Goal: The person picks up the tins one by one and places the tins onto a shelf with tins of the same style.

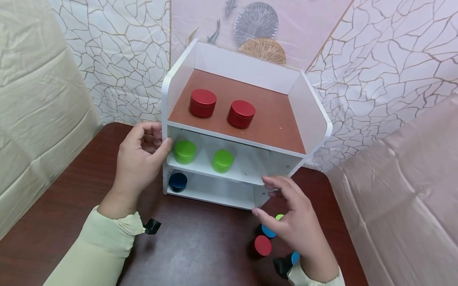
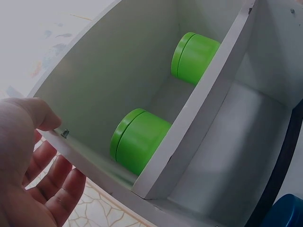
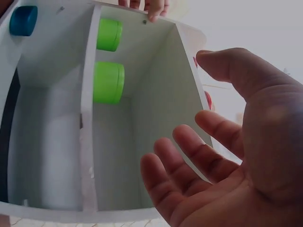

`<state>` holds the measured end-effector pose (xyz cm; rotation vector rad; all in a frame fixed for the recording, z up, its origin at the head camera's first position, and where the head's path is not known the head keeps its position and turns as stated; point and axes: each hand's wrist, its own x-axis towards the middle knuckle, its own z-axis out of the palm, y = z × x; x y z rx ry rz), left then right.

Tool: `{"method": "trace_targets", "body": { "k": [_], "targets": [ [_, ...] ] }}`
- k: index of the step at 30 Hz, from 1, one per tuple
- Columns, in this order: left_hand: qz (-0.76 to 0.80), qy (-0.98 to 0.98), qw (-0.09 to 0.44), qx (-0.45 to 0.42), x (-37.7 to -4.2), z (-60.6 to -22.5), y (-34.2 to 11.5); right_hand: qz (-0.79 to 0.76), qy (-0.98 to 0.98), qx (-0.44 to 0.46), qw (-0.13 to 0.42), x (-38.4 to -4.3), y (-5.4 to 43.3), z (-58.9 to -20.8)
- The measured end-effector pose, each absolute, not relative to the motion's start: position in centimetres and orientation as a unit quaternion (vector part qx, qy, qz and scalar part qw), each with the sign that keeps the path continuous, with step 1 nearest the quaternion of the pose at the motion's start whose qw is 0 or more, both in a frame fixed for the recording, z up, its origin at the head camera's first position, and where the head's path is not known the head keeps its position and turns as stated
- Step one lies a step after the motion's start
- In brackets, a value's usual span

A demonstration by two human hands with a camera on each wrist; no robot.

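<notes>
A small white shelf unit (image 1: 214, 201) with a brown top board stands on the table. My left hand (image 1: 137, 159) grips its left side panel, the thumb at the front edge and the fingers on the outer side. Two red round tins (image 1: 202, 104) sit on the top board. On the middle shelf stand two green tins (image 1: 185, 152), also seen in the left wrist view. One dark blue tin (image 1: 178, 182) is at the left of the bottom shelf. My right hand (image 1: 295, 218) hovers before the unit's right side, its fingers spread and holding nothing.
Near my right hand, a red tin (image 1: 262, 246), a blue tin (image 1: 269, 230), a partly hidden green tin (image 1: 279, 217) and another blue one (image 1: 295, 258) stand on the dark table (image 1: 193, 242). Patterned cloth (image 1: 121, 59) hangs behind, with plain cloth at both sides.
</notes>
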<state>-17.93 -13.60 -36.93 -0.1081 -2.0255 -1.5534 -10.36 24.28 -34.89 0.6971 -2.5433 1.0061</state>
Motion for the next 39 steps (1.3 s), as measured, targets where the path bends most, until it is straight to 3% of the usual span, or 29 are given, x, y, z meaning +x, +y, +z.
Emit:
{"method": "trace_targets", "body": {
  "k": [27,34,39],
  "targets": [
    [-0.578,-0.765,0.282,-0.035,-17.9,-36.9,-13.5,0.344,-0.937,0.036,0.043,-4.4,26.7,-42.4],
    [-0.579,-0.762,0.287,-0.039,-18.0,-37.0,-13.5,0.322,-0.943,0.039,0.07,-3.5,27.1,-44.2],
    [-0.58,-0.76,0.289,-0.038,-17.9,-37.0,-13.5,0.312,-0.949,0.01,0.051,-3.4,26.9,-44.9]
  ]
}}
